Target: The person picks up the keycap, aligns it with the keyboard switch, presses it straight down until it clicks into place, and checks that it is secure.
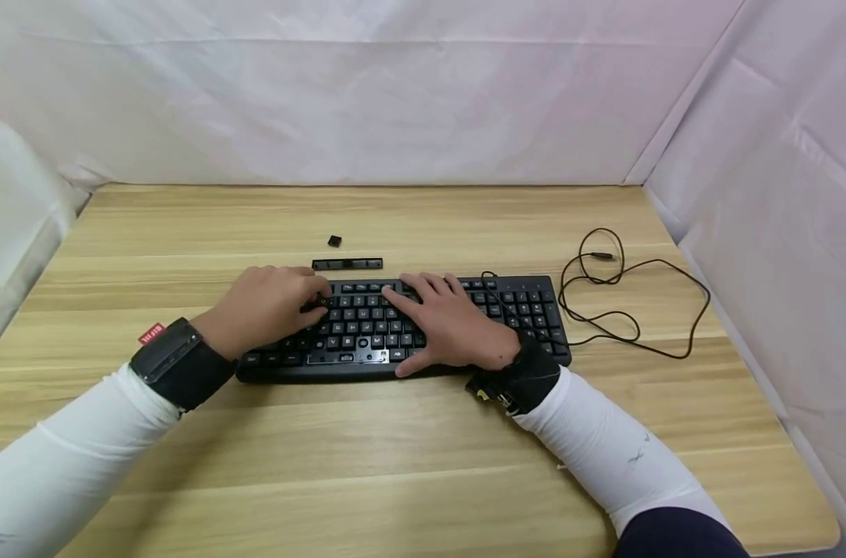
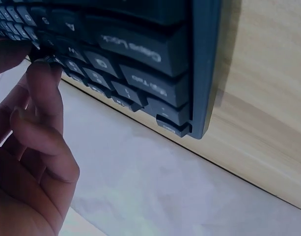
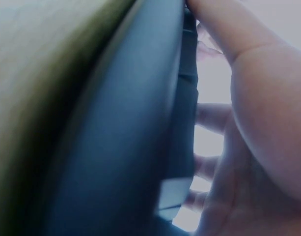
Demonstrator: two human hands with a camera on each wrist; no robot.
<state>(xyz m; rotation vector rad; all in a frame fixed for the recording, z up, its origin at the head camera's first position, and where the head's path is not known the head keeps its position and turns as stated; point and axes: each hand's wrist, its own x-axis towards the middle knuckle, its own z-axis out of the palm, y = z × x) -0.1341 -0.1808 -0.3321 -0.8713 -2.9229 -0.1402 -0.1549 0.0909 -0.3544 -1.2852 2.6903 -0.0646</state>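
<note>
Left hand has thumb and forefinger pinched nearly together on a small dark piece, likely a keycap, over the keyboard's upper rows, left of centre. Fingers hide most of it, and the left wrist view is dim, so can't tell if it's seated or free.

Right hand grips nothing: fingers spread over the keys right of centre, thumb at the front edge.

Key relation, my read: the pinch point sits directly left of the right forefinger, with a short run of keys between. Keyboard's long axis runs left-right, across both forearms; left hand is the nearer to the piece.

Detached space bar lies just behind the rear edge, parallel to it; loose square keycap beyond that. Both nearer the left hand. Bare space-bar slot faces the person.
</note>
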